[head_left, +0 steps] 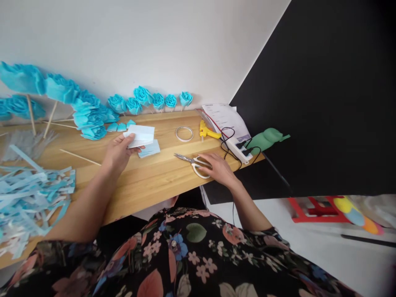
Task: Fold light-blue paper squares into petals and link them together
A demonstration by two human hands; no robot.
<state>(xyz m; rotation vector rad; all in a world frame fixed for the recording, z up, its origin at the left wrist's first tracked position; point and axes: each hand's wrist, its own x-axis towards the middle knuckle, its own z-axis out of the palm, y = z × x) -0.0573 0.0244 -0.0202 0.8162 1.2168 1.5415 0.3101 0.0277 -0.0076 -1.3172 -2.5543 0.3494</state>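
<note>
so the left hand (117, 153) is pinching a paper stack (140, 135) above the table's (148, 181) middle, the right hand (216, 168) is lying on the scissors (193, 161) nearer its right end (can't tell if gripping), roses (145, 99) already lining its back, stack not cut yet.

Soft, even daylight makes the white wall (123, 41) and the wooden tabletop (148, 181) bright, with no hard glare. The white paper sheets (140, 135) pinched in the left hand (119, 152) look nearly washed out. The right hand (218, 167) casts only a faint shadow. The black wall panel (324, 103) stays featureless. Wide-angle distortion stretches the paper roses (62, 88) at the tabletop's left edge.
</note>
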